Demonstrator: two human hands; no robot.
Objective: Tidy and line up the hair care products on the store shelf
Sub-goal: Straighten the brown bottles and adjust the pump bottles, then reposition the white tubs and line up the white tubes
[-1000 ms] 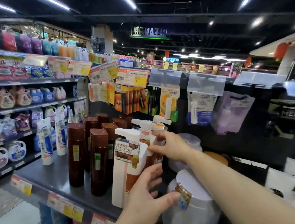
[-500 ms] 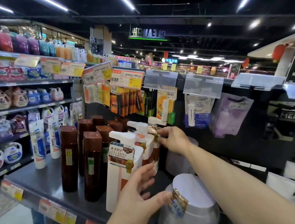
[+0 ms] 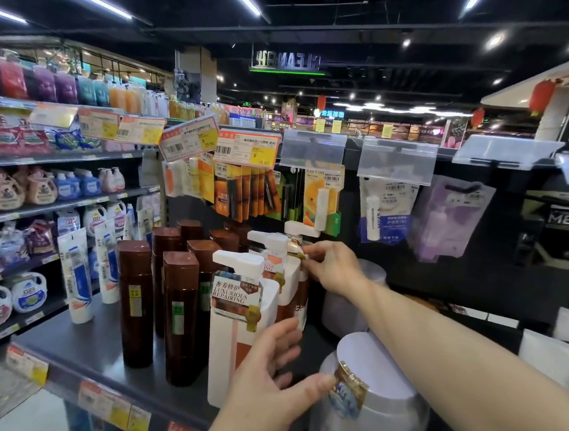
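Three white pump bottles stand in a row running back on the dark shelf (image 3: 86, 342). The front pump bottle (image 3: 231, 334) is labelled "Luxurious Repairing". My left hand (image 3: 269, 375) touches its right side with spread fingers, thumb out towards a white jar (image 3: 375, 415). My right hand (image 3: 333, 267) reaches further back and pinches the gold neck tag of a rear pump bottle (image 3: 273, 245). Several tall brown bottles (image 3: 134, 302) stand in rows left of the pump bottles.
White tubes (image 3: 76, 276) stand at the shelf's left end. A second jar (image 3: 354, 300) sits behind my right wrist. Hanging packets (image 3: 322, 198) and price tags (image 3: 244, 148) crowd above the bottles. Detergent shelves (image 3: 37, 193) line the aisle on the left.
My right hand has risen from the side of the rear pump bottles to the neck tag. My left hand stays at the front pump bottle.
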